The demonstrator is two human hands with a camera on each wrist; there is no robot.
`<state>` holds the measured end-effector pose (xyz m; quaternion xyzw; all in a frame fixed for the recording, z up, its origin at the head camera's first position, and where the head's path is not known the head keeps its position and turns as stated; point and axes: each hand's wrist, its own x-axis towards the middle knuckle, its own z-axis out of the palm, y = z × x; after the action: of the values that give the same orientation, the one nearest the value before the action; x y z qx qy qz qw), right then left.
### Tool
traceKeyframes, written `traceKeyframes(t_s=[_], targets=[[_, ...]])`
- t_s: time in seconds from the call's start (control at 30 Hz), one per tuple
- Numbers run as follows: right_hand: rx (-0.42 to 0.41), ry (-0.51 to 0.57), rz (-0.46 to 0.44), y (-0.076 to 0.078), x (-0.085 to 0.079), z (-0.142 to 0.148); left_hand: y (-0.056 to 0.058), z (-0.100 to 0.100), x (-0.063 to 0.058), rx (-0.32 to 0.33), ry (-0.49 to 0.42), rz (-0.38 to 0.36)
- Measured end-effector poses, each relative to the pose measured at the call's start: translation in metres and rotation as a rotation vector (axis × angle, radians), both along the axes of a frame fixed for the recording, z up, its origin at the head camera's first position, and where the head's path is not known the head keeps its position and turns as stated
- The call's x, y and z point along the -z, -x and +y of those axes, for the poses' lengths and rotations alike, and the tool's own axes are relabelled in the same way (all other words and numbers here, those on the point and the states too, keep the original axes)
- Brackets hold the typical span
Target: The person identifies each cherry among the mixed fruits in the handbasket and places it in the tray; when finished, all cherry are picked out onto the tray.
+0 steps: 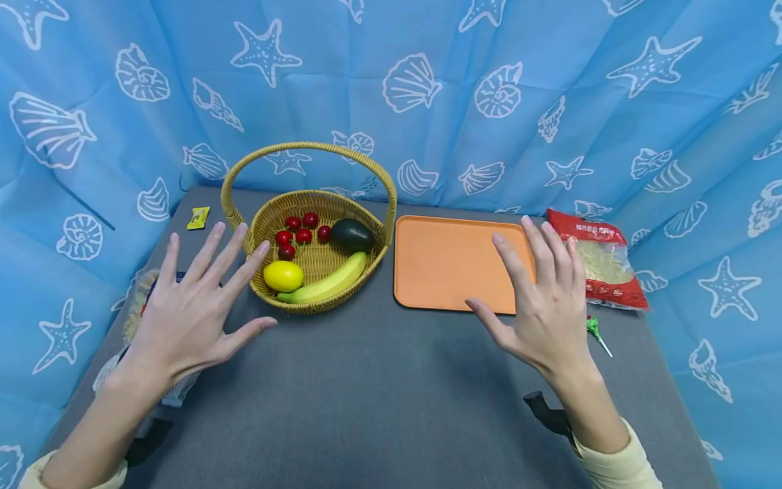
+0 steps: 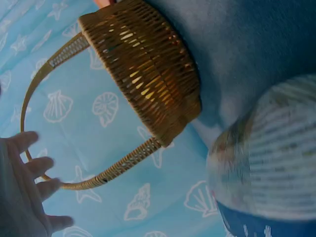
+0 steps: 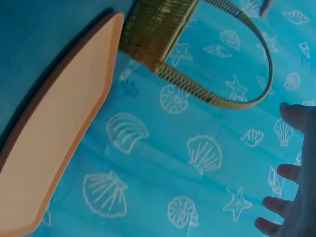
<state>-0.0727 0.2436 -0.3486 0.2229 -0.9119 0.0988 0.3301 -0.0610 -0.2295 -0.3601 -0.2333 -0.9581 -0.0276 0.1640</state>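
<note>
My left hand (image 1: 192, 316) is held up with its fingers spread, in front of the wicker basket (image 1: 259, 293) and holding nothing. In the basket lie a yellow lemon (image 1: 284, 276), a banana (image 1: 330, 280), a dark avocado (image 1: 352, 236) and several red cherries (image 1: 303, 236). The basket's tall handle arches over it. My right hand (image 1: 550, 312), fingers also spread and grasping nothing, overlaps the right part of the orange tray (image 1: 452, 261) in the head view. Both palms face away from the head camera. In the right wrist view, bare tray surface (image 3: 59, 123) shows beside the basket.
A red bag of pasta (image 1: 605, 261) lies right of the tray, with a green-wrapped lollipop (image 1: 594, 327) before it. At the back left is a small yellow packet (image 1: 198, 217). Another clear-and-striped bag (image 2: 266, 158) sits partly behind my left hand. Blue shell-print curtains surround the grey table.
</note>
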Motion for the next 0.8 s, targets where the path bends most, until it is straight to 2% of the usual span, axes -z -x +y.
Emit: traceKeyframes(t_s=[0.17,0.37,0.57,0.67,0.8], targets=[[-0.088,0.066,-0.034,0.007,0.001,-0.020,-0.005,0.005,0.004,-0.043,-0.066,-0.086],[-0.260,0.192,-0.141,0.021,0.005,-0.052,-0.011,0.016,0.011,-0.104,-0.161,-0.267],[-0.421,0.348,-0.364,0.042,0.006,-0.089,-0.010,0.024,0.024,-0.188,-0.305,-0.472],[-0.489,0.423,-0.492,0.056,0.008,-0.108,-0.008,0.026,0.031,-0.226,-0.385,-0.503],[-0.561,0.514,-0.674,0.076,0.010,-0.134,-0.005,0.027,0.038,-0.287,-0.476,-0.490]])
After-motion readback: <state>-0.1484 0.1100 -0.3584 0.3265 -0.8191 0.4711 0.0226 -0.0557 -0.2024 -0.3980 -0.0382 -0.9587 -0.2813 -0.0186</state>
